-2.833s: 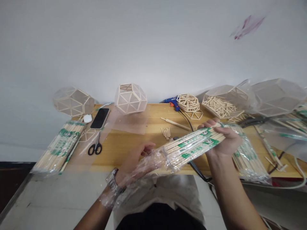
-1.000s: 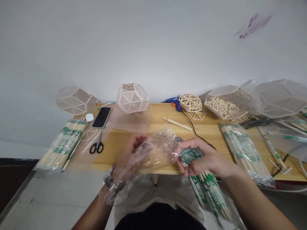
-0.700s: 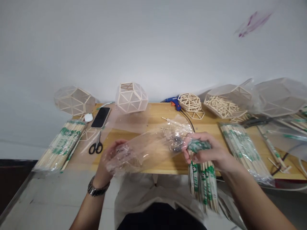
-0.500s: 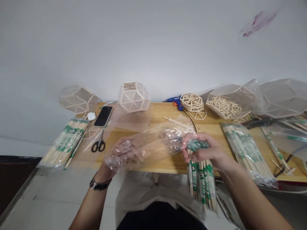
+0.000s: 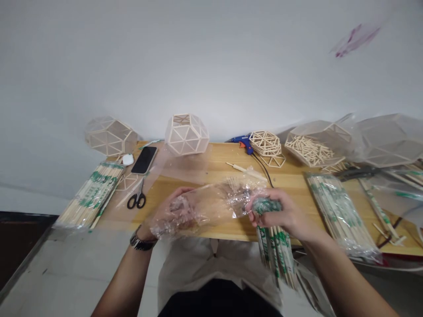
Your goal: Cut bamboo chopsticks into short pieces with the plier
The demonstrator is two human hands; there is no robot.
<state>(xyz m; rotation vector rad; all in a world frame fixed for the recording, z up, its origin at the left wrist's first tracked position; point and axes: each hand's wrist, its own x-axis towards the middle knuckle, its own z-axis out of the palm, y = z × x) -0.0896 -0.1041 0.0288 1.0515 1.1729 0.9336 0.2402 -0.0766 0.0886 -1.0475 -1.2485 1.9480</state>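
"What was the surface like?"

"A narrow, yellowish wooden table [image 5: 218, 159], its grain showing, set along a pale grey wall [image 5: 211, 66] with a purplish smear [image 5: 358, 39] high on the right. Light floor tiles [image 5: 66, 273] showed below."

"And the hands?"

"The right hand [image 5: 276, 211] had its thumb and fingers wrapped around a bundle of disposable chopsticks [image 5: 279, 253] in green-printed sleeves, which hung down past the table's front edge. The left hand [image 5: 173, 209] lay under the crinkled film of a clear plastic bag [image 5: 211, 200]; I couldn't tell whether its fingers were pinching it. The bag spanned the space between the hands."

"What else was on the wood?"

"Toward the left, a phone [image 5: 144, 160], with black-handled scissors [image 5: 138, 193] just in front. At the back stood a faceted stick-framed lantern [image 5: 187, 138], near the wall, and farther right lay a blue glue gun [image 5: 243, 141]. Packs of chopsticks lay near both ends: a left pack [image 5: 89, 193] and a right pack [image 5: 342, 215]."
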